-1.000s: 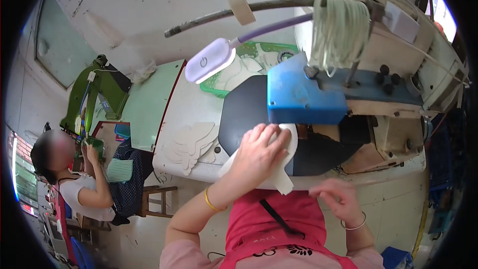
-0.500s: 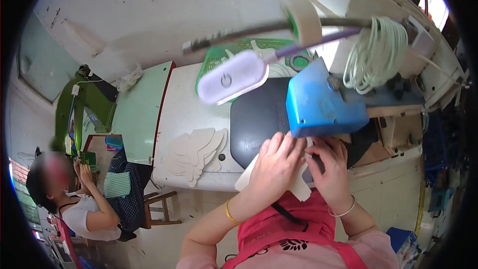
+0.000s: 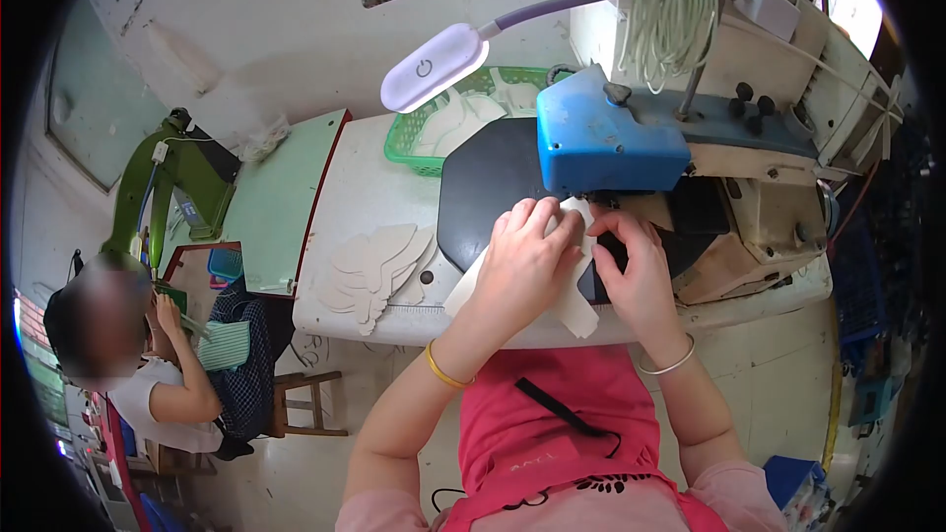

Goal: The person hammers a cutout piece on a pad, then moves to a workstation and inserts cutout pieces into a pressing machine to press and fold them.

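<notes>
Under the blue-headed machine (image 3: 616,143), a cream flat cut piece (image 3: 574,310) lies across the dark work plate (image 3: 473,197), one end hanging toward me. My left hand (image 3: 532,251) rests on top of this piece, fingers extended toward the machine head and lying on it; its thumb is mostly hidden. At the piece's right edge, close below the head, my right hand (image 3: 631,256) has thumb and forefinger bent together, pinching the edge. The fingertips of both hands are partly covered by each other and the machine.
Cream cut pieces (image 3: 374,271) lie stacked on the white table (image 3: 320,310) to the left. Behind the plate stands a green basket (image 3: 399,138) of similar pieces. A purple lamp (image 3: 434,67) hangs above. Another person (image 3: 163,389) sits at a green machine (image 3: 148,182) on the left.
My view has shifted, so the machine, lamp and table appear higher and more of the apron shows. Both hands stay on the cream piece beneath the machine head.
</notes>
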Action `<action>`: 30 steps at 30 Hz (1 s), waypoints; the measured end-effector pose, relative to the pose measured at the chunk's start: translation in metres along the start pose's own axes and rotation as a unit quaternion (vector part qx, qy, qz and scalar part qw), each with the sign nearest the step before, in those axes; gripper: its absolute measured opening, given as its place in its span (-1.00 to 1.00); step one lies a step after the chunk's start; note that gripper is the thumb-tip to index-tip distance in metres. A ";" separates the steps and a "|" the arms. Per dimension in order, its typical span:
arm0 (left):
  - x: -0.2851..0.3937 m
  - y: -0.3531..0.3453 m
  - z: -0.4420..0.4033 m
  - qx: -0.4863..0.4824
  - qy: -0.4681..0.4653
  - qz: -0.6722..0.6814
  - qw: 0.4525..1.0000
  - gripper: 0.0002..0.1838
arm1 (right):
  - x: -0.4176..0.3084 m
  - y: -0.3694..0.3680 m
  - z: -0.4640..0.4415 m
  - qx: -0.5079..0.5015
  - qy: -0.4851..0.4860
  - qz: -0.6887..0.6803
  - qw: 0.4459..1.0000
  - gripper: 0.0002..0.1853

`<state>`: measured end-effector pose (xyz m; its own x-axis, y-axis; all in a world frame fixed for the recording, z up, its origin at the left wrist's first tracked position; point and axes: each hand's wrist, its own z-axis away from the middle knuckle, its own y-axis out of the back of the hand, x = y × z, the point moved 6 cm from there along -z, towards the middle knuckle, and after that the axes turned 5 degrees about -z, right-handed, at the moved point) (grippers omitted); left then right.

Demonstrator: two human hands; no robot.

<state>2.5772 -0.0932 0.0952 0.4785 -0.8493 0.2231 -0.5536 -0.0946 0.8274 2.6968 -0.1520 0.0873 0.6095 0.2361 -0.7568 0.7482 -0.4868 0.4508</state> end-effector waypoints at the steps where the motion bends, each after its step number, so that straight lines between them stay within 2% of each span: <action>1: 0.001 0.000 0.000 0.001 -0.002 -0.004 1.000 -0.64 | 0.000 0.001 0.000 0.001 0.005 -0.003 1.000 -0.78; 6: 0.000 -0.001 0.000 0.005 -0.001 -0.007 1.000 -0.65 | 0.004 -0.001 -0.001 -0.038 0.002 -0.028 0.999 -0.79; 9: 0.001 -0.001 -0.001 0.003 -0.003 -0.020 1.000 -0.64 | 0.005 0.006 -0.003 -0.034 0.042 0.008 0.999 -0.80; 12: 0.003 -0.001 -0.001 -0.014 0.002 -0.045 0.999 -0.64 | 0.006 0.020 -0.001 -0.056 0.025 0.005 0.998 -0.84; 15: 0.006 -0.001 0.000 -0.031 0.014 -0.060 0.998 -0.63 | 0.009 0.022 0.005 -0.047 0.075 0.022 0.996 -0.89; 25: 0.008 -0.001 0.001 -0.034 0.023 -0.047 0.998 -0.58 | 0.003 0.028 0.005 -0.077 0.060 -0.003 0.995 -0.90; 26: 0.010 0.000 0.002 -0.003 -0.006 -0.085 0.996 -0.53 | 0.001 0.030 0.005 -0.084 0.056 -0.005 0.995 -0.90; 30: 0.009 0.001 0.001 -0.015 -0.004 -0.075 0.997 -0.48 | 0.003 0.034 0.004 -0.100 0.039 -0.021 0.994 -0.90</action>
<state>2.5809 -0.1017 0.0975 0.5488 -0.8310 0.0908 -0.4553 -0.2061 0.8661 2.7231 -0.1717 0.0984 0.5895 0.3206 -0.7414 0.8057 -0.2997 0.5110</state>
